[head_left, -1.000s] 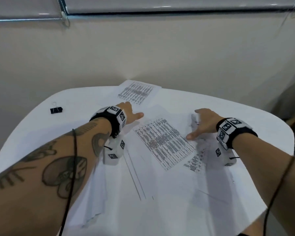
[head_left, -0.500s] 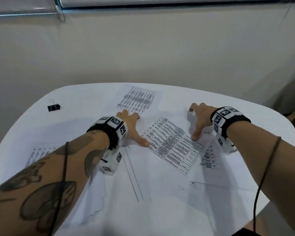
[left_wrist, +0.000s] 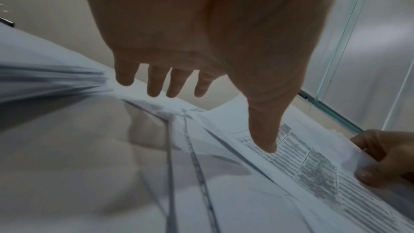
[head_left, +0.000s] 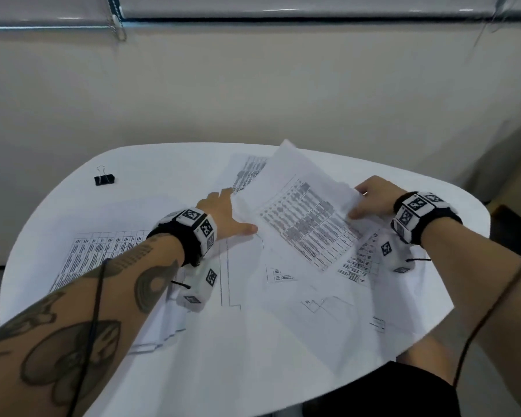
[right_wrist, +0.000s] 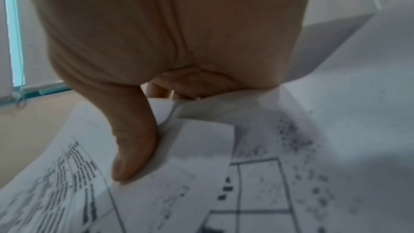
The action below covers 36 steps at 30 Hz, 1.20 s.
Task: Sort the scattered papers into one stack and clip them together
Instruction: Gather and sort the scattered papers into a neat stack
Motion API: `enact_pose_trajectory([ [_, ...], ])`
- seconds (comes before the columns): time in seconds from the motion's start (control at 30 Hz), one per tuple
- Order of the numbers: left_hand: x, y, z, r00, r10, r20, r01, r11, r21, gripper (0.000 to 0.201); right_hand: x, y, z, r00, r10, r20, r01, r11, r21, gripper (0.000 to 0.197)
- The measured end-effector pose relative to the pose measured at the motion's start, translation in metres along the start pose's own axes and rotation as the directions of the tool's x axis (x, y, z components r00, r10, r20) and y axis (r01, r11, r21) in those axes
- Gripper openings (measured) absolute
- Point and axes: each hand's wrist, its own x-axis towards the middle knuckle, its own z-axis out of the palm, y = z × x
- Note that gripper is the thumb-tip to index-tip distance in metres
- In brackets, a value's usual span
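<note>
Several printed sheets lie scattered over the white round table [head_left: 73,212]. My right hand [head_left: 370,200] pinches the right edge of a printed table sheet [head_left: 301,218] and holds it lifted and tilted; in the right wrist view the thumb [right_wrist: 132,148] lies on top of that sheet [right_wrist: 201,148], the fingers tucked under it. My left hand [head_left: 223,215] lies spread at the sheet's left edge, its fingers [left_wrist: 156,84] straight and thumb [left_wrist: 264,130] touching the paper [left_wrist: 302,162]. A black binder clip [head_left: 104,178] sits alone at the table's far left.
Another printed sheet [head_left: 103,251] lies under my left forearm at the left. More sheets [head_left: 328,311] overlap toward the table's near edge. A beige wall [head_left: 253,85] stands just beyond the table. Black cables run along both forearms.
My right hand has taken hold of the printed sheet's right edge and raised it off the table. My left hand slid along to the sheet's left edge, fingers still straight.
</note>
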Motion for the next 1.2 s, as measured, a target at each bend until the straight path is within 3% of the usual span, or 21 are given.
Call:
enact_pose_trajectory([
  [0.1,-0.006,-0.003,-0.006,0.998,-0.013,-0.061,0.009,0.998,-0.064,0.119,-0.015,0.0,-0.022,0.996,-0.072,-0.042,0.074,0.997,0.035,0.015],
  [0.2,-0.015,-0.004,-0.014,0.994,-0.002,-0.106,-0.019,0.982,-0.19,0.114,-0.033,-0.004,-0.042,0.99,-0.063,-0.123,0.086,0.978,0.191,0.028],
  [0.37,-0.033,-0.015,0.005,0.979,0.092,0.181,-0.118,0.983,0.141,0.106,-0.059,-0.015,-0.074,0.982,-0.051,-0.18,0.12,0.912,0.392,0.051],
  [0.53,-0.04,-0.001,-0.001,0.974,0.059,0.218,-0.113,0.963,0.244,0.093,-0.075,-0.025,-0.101,0.96,-0.092,-0.263,0.19,0.909,0.372,0.043],
  [0.63,-0.044,0.006,-0.007,0.991,0.007,0.131,-0.02,0.995,0.099,0.107,-0.08,-0.028,-0.11,0.939,-0.091,-0.33,0.247,0.849,0.466,0.042],
  [0.7,-0.043,0.008,-0.009,0.999,-0.012,0.032,0.019,0.969,-0.245,0.131,-0.082,-0.029,-0.111,0.93,-0.064,-0.363,0.273,0.783,0.559,0.041],
  [0.73,-0.041,0.009,-0.009,0.999,-0.024,-0.042,0.001,0.884,-0.468,0.139,-0.082,-0.028,-0.111,0.923,-0.048,-0.382,0.283,0.757,0.589,0.041],
  [0.8,-0.043,0.014,-0.01,0.98,-0.097,-0.174,-0.089,0.57,-0.817,0.139,-0.08,-0.028,-0.107,0.907,-0.009,-0.422,0.313,0.685,0.658,0.042],
  [0.87,-0.048,0.022,-0.014,0.985,-0.119,-0.123,-0.086,0.278,-0.957,0.139,-0.078,-0.03,-0.099,0.9,0.043,-0.434,0.331,0.58,0.744,0.041],
  [0.9,-0.052,0.027,-0.018,0.991,-0.098,-0.09,-0.07,0.195,-0.978,0.142,-0.077,-0.031,-0.094,0.901,0.059,-0.43,0.337,0.529,0.779,0.04],
  [0.93,-0.053,0.03,-0.02,0.993,-0.072,-0.097,-0.082,0.187,-0.979,0.141,-0.077,-0.033,-0.087,0.902,0.074,-0.426,0.337,0.498,0.799,0.038],
  [0.97,-0.056,0.034,-0.025,0.988,-0.068,-0.14,-0.12,0.24,-0.963,0.133,-0.078,-0.035,-0.08,0.902,0.079,-0.424,0.336,0.489,0.805,0.035],
  [1.07,-0.062,0.041,-0.035,0.934,-0.004,-0.357,-0.316,0.46,-0.83,0.089,-0.079,-0.046,-0.055,0.899,0.047,-0.435,0.356,0.5,0.79,0.031],
  [1.13,-0.064,0.045,-0.039,0.891,0.029,-0.454,-0.41,0.481,-0.775,0.065,-0.08,-0.053,-0.037,0.903,0.052,-0.427,0.354,0.474,0.806,0.033],
  [1.2,-0.062,0.046,-0.042,0.871,-0.005,-0.491,-0.422,0.504,-0.753,0.038,-0.082,-0.06,-0.023,0.905,0.086,-0.418,0.341,0.442,0.83,0.035],
])
